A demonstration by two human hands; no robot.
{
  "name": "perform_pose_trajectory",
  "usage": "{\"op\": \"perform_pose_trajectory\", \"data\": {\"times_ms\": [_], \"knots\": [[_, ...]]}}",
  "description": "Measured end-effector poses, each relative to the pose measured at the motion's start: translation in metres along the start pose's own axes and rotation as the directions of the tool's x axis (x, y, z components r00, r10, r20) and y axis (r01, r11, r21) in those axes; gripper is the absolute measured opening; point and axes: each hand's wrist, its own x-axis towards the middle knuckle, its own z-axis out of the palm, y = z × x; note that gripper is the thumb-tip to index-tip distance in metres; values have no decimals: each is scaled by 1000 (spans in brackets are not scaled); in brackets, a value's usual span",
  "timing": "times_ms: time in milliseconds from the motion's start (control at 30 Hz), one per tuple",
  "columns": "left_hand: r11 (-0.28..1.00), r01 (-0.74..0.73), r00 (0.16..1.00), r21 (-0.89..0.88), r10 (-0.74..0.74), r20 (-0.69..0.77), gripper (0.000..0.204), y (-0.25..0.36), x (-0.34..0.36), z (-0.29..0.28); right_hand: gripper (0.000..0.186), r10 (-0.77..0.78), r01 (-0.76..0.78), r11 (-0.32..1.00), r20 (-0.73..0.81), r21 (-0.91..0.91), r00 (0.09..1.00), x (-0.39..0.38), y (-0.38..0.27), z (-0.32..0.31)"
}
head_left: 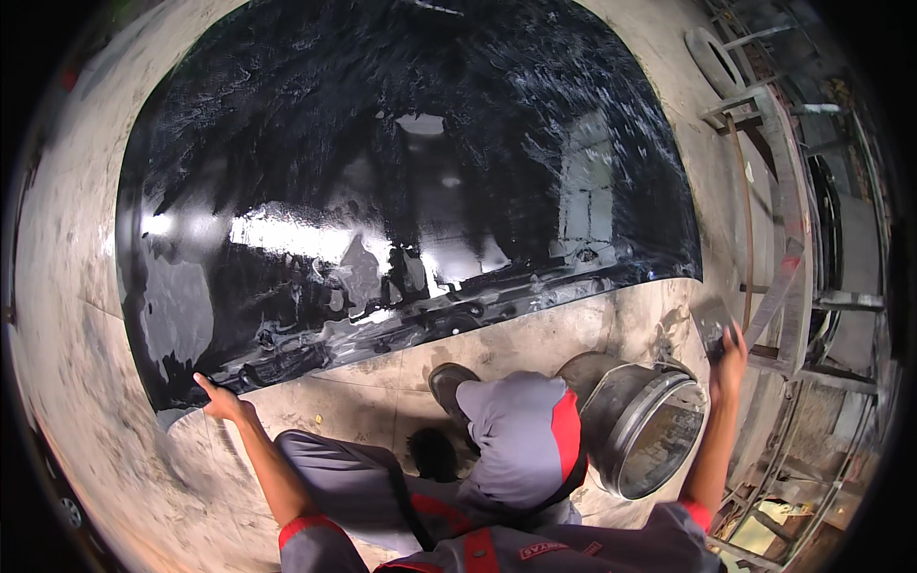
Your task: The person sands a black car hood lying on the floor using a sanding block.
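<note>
I'm looking straight down over a big glossy black car hood panel (401, 181) lying flat on the stained concrete floor (76, 315), its wet-looking surface streaked and throwing back bright reflections. My left hand (222, 399) is down at the panel's near left corner, fingers curled against the edge and touching it right where the black surface meets the floor; I can't tell whether it is truly gripping or just pressing there. My right hand (728, 355) is raised out to the right, well apart from the panel, fingers closed around a small dark object (712, 334) that's too blurred to name. Just below that hand sits a round metal bucket (642, 430), tipped so its open mouth faces up toward me, standing beside my bent right knee (521, 420) in grey work trousers with a red stripe. My dark shoe (447, 382) is planted on the floor just short of the panel's near edge. Off to the right there's a metal frame rack (793, 239), close by the raised hand.
</note>
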Motion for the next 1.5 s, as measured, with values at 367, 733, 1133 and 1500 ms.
{"op": "perform_pose_trajectory", "data": {"times_ms": [367,733,1133,1500], "knots": [[949,86,990,-302,-49,129,60,-31,18,5,55,-509,969,88,826,-230,242,19,53,387],[989,105,985,-102,-118,-127,78,17,-53,22,77,-394,941,65,858,-332,330,27,49,432],[998,53,995,-33,-55,-85,83,22,-41,5,104,-329,946,131,887,-296,323,68,33,468],[999,9,989,-51,-17,-147,79,-7,-13,-2,107,-467,950,138,828,-279,311,91,10,553]]}}
